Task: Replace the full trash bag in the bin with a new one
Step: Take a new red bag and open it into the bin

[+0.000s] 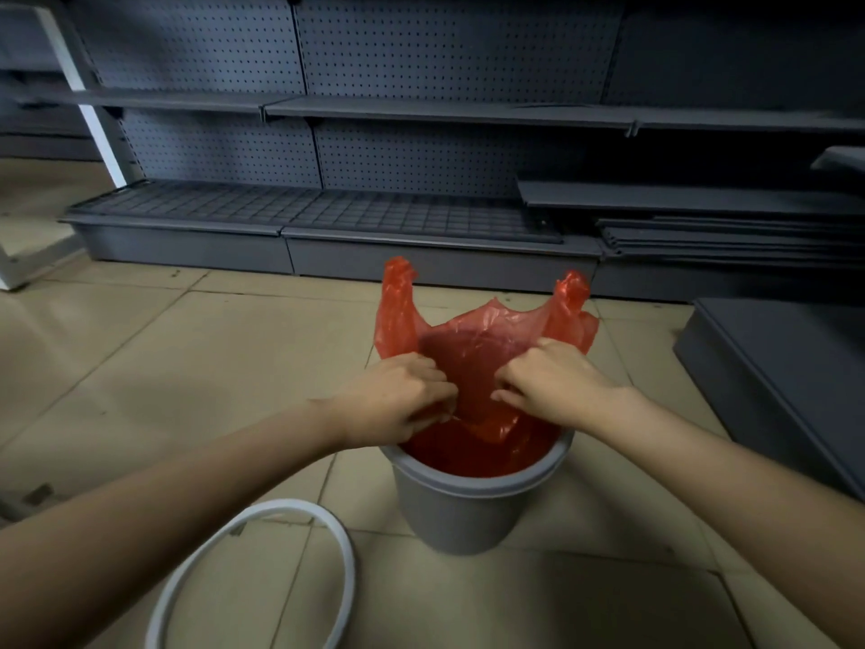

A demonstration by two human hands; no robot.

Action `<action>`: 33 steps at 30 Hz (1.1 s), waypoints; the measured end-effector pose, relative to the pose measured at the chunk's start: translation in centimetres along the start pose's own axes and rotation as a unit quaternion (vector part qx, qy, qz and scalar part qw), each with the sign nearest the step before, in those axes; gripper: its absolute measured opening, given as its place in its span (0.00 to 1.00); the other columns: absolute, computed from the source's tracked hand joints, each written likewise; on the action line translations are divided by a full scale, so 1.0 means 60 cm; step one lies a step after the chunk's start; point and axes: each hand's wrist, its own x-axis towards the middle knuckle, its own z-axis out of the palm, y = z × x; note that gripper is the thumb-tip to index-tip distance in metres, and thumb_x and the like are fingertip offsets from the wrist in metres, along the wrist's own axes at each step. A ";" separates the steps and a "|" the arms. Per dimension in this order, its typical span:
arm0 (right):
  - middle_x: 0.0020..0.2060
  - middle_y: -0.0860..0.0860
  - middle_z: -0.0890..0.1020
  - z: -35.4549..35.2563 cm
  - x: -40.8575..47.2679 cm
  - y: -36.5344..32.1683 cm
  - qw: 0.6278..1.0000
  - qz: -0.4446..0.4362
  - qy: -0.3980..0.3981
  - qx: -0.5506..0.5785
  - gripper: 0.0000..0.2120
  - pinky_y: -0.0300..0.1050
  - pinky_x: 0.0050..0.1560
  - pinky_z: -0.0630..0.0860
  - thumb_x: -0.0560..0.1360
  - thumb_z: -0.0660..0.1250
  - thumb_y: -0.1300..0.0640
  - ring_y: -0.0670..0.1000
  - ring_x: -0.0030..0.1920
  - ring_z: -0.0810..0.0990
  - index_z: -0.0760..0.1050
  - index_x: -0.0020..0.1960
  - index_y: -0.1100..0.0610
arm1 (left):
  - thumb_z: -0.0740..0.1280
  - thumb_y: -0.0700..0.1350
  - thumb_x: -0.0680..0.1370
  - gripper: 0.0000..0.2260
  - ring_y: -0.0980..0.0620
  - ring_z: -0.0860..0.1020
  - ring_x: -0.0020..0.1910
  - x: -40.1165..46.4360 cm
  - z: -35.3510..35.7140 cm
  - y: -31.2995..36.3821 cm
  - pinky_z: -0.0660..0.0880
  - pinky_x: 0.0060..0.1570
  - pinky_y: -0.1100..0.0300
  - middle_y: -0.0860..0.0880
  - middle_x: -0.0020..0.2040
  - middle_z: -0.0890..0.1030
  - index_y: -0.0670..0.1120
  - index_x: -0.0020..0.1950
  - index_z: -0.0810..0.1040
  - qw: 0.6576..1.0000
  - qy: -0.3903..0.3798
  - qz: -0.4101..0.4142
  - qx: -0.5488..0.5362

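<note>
A grey round bin [461,512] stands on the tiled floor in the middle of the view. A red plastic bag [472,353] sits in it, its lower part inside the bin and its mouth spread open above the rim, with two handle loops sticking up at the far side. My left hand [398,400] pinches the near edge of the bag on the left. My right hand [547,384] grips the near edge on the right. Both hands hover just over the bin's opening.
A white ring [262,569], apparently the bin's rim clamp, lies on the floor at the near left. Dark grey pegboard shelving [374,217] runs along the back. Loose grey shelf boards [749,236] are stacked at the right, and a flat grey panel [791,381] lies beside the bin.
</note>
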 end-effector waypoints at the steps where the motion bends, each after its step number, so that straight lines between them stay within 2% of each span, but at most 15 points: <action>1: 0.46 0.50 0.84 0.003 -0.005 0.002 1.000 -0.002 -0.003 0.015 0.13 0.47 0.56 0.70 0.78 0.59 0.45 0.53 0.47 0.81 0.78 0.50 0.52 | 0.63 0.48 0.75 0.06 0.49 0.76 0.41 0.000 0.001 0.002 0.67 0.46 0.61 0.50 0.40 0.80 0.48 0.46 0.77 1.000 0.002 -0.001 -0.010; 4: 0.40 0.45 0.81 0.012 -0.025 0.007 0.996 -0.021 -0.031 0.082 0.10 0.46 0.54 0.74 0.76 0.62 0.44 0.48 0.42 0.79 0.78 0.47 0.48 | 0.61 0.50 0.76 0.06 0.52 0.74 0.42 -0.008 0.005 0.010 0.69 0.44 0.61 0.52 0.40 0.79 0.50 0.46 0.76 0.999 -0.003 0.001 -0.036; 7: 0.38 0.43 0.81 0.022 -0.044 0.010 0.990 -0.050 -0.051 0.119 0.09 0.42 0.44 0.73 0.74 0.64 0.43 0.44 0.39 0.77 0.78 0.46 0.47 | 0.64 0.52 0.76 0.06 0.54 0.73 0.43 -0.025 0.010 0.018 0.67 0.45 0.64 0.54 0.41 0.79 0.51 0.46 0.76 0.998 -0.010 0.014 -0.056; 9: 0.37 0.43 0.80 0.027 -0.054 0.011 0.986 -0.070 -0.071 0.134 0.09 0.41 0.41 0.72 0.73 0.65 0.42 0.42 0.39 0.77 0.77 0.45 0.46 | 0.64 0.57 0.75 0.11 0.55 0.72 0.43 -0.036 0.014 0.021 0.65 0.45 0.65 0.53 0.41 0.79 0.51 0.47 0.77 0.998 -0.015 0.019 -0.055; 11: 0.37 0.42 0.79 0.028 -0.062 0.011 0.983 -0.083 -0.083 0.144 0.09 0.42 0.42 0.74 0.72 0.65 0.41 0.42 0.40 0.77 0.77 0.45 0.45 | 0.64 0.61 0.73 0.15 0.56 0.71 0.44 -0.046 0.019 0.020 0.64 0.44 0.66 0.53 0.42 0.78 0.51 0.49 0.78 0.998 -0.037 0.025 -0.054; 16: 0.38 0.42 0.78 0.023 -0.069 0.026 0.980 -0.079 -0.097 0.153 0.09 0.38 0.38 0.72 0.71 0.66 0.41 0.41 0.39 0.76 0.78 0.45 0.45 | 0.65 0.55 0.74 0.09 0.55 0.71 0.44 -0.050 0.032 0.022 0.70 0.41 0.60 0.53 0.42 0.77 0.51 0.48 0.77 0.997 -0.057 0.015 -0.059; 23: 0.37 0.39 0.80 0.024 -0.089 0.068 0.984 -0.036 -0.104 0.141 0.06 0.34 0.35 0.68 0.73 0.67 0.45 0.38 0.37 0.76 0.77 0.42 0.46 | 0.70 0.49 0.72 0.08 0.53 0.74 0.46 0.009 0.052 0.044 0.66 0.42 0.64 0.51 0.45 0.78 0.47 0.48 0.79 0.993 -0.013 -0.052 -0.105; 27: 0.39 0.39 0.78 0.028 -0.105 0.082 0.990 -0.049 -0.069 0.113 0.04 0.36 0.38 0.68 0.75 0.64 0.49 0.40 0.40 0.76 0.73 0.41 0.46 | 0.71 0.47 0.71 0.06 0.53 0.75 0.44 0.025 0.047 0.043 0.72 0.42 0.59 0.51 0.44 0.79 0.48 0.46 0.80 0.991 0.024 -0.054 -0.120; 30: 0.41 0.40 0.79 0.030 -0.116 0.082 0.987 -0.071 -0.071 0.129 0.04 0.31 0.36 0.64 0.75 0.64 0.48 0.39 0.42 0.76 0.75 0.43 0.46 | 0.70 0.48 0.73 0.05 0.55 0.75 0.44 0.011 0.040 0.035 0.72 0.40 0.60 0.53 0.42 0.79 0.49 0.46 0.82 0.992 -0.007 -0.039 -0.124; 33: 0.42 0.39 0.79 0.032 -0.123 0.076 0.983 -0.084 -0.111 0.117 0.06 0.31 0.37 0.65 0.75 0.65 0.46 0.38 0.42 0.75 0.78 0.45 0.46 | 0.67 0.51 0.75 0.07 0.56 0.79 0.47 -0.006 0.043 0.029 0.75 0.43 0.60 0.55 0.48 0.82 0.51 0.50 0.82 0.990 -0.058 -0.042 -0.125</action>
